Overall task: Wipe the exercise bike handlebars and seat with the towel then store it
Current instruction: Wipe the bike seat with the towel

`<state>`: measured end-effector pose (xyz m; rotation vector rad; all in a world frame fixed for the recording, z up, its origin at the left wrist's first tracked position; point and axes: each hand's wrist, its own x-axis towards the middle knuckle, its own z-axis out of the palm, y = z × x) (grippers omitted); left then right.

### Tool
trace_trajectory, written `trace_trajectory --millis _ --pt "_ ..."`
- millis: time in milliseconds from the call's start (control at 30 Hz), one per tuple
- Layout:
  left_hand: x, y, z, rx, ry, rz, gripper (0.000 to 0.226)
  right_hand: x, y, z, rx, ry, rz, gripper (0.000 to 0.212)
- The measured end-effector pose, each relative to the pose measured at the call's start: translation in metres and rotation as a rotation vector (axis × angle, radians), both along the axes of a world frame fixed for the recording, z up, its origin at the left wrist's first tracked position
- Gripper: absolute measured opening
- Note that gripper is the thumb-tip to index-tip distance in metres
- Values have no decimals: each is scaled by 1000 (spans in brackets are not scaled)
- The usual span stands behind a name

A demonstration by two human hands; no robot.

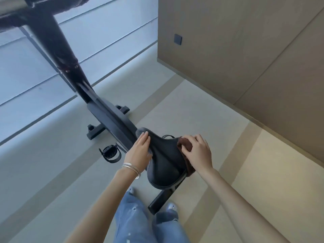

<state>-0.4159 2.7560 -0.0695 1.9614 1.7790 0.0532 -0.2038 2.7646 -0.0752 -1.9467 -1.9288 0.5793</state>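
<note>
The black exercise bike seat [165, 160] sits just in front of me, its nose pointing away. My left hand [140, 151] lies flat on the seat's left front part, fingers together, wrist wearing thin silver bangles. My right hand [197, 152] presses a brown towel [186, 146] against the seat's right edge; most of the towel is hidden under the hand and hangs down beside the seat. The bike's dark frame [108, 118] runs up and left to the handlebars [22, 11], which are cut off at the top left corner.
A pedal with strap [110, 153] hangs left of the seat. The front stabiliser foot [98, 131] and rear foot [161, 200] rest on the pale floor. A beige wall with a dark switch [178, 39] stands to the right. A window wall [35, 67] fills the left.
</note>
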Motion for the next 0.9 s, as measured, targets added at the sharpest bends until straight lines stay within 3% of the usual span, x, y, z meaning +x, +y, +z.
trace_trajectory --millis 200,400,600,900 --pt "26 -55 6 -121 -59 159 74 6 -40 -6 133 -33 230 32" --pt "39 -77 -5 -209 -109 253 110 -8 -32 -9 195 -152 373 34" --pt "38 -79 -9 -166 -135 284 110 -39 5 -2 140 -196 496 24" --pt "34 -81 -11 -152 -137 234 112 22 -29 4 146 -96 467 36"
